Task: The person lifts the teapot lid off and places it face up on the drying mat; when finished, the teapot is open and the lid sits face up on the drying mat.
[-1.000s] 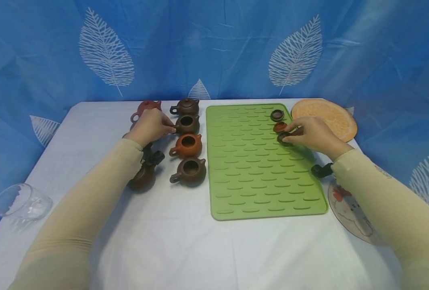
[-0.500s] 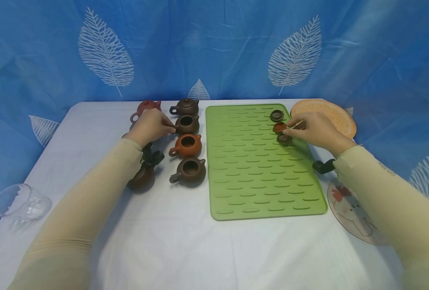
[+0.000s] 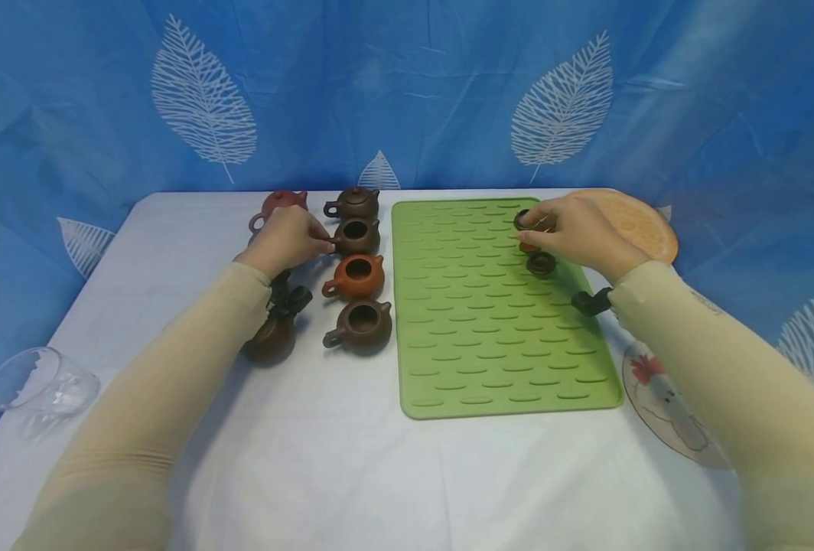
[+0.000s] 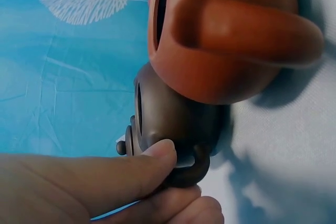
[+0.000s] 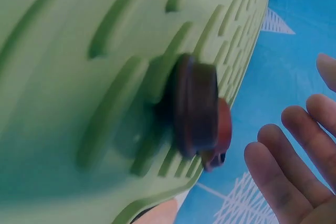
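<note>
With thumb and fingers, my left hand (image 3: 286,241) pinches the handle of a lidless dark brown teapot (image 4: 173,111). Nearer than it stands an orange-brown teapot (image 3: 362,285), its mouth uncovered. My right hand (image 3: 577,229) is over the green mat's far right part, fingers spread and holding nothing in the right wrist view. Below and beside those fingers lie a dark brown teapot lid (image 3: 541,265) and an orange-brown lid (image 3: 528,247), the latter partly hidden by the hand. Another dark lid (image 3: 521,220) is at the fingertips, partly covered.
A green ridged mat (image 3: 476,329) fills the centre right. Other teapots, one lidded brown (image 3: 356,203), one lidless brown (image 3: 367,329) and one reddish (image 3: 284,200), stand left of it. A clear glass (image 3: 42,383) lies far left. An orange-slice mat (image 3: 634,226) and a cartoon mat (image 3: 669,405) lie right.
My right hand has let go of the near dark lid and moved up and left over the orange-brown and far dark lids. My left hand has stayed on the teapot handle.
</note>
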`<state>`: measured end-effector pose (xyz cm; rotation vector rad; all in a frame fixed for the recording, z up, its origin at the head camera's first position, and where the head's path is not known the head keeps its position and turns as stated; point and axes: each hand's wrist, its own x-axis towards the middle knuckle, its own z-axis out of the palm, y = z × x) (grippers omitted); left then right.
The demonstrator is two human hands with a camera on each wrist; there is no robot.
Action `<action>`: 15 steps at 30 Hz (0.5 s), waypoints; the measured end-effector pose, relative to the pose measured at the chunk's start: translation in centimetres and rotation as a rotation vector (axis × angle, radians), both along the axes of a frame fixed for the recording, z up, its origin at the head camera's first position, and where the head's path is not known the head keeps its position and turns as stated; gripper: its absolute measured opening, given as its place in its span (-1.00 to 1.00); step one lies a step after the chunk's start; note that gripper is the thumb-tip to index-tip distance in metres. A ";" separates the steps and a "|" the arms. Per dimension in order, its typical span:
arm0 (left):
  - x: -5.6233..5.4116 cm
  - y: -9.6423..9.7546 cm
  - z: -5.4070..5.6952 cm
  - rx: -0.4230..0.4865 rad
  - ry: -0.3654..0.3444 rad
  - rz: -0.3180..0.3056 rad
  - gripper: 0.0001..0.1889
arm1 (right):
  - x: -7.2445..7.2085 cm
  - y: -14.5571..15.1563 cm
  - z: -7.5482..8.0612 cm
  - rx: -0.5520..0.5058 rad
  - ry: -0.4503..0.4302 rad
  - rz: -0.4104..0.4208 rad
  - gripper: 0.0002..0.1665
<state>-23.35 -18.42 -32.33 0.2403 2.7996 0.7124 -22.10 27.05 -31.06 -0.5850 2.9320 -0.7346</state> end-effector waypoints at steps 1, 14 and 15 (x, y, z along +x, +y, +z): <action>0.0 0.0 0.1 -0.002 -0.004 0.002 -0.76 | -0.1 -0.3 0.0 -0.004 0.003 0.001 -0.59; -0.5 -0.7 2.7 -0.018 0.059 -0.028 -0.72 | -2.4 -4.1 -0.3 -0.066 0.037 0.078 -0.59; -0.6 -0.7 2.8 -0.014 0.061 -0.020 -0.72 | -2.6 -4.4 -0.4 -0.066 0.048 0.087 -0.60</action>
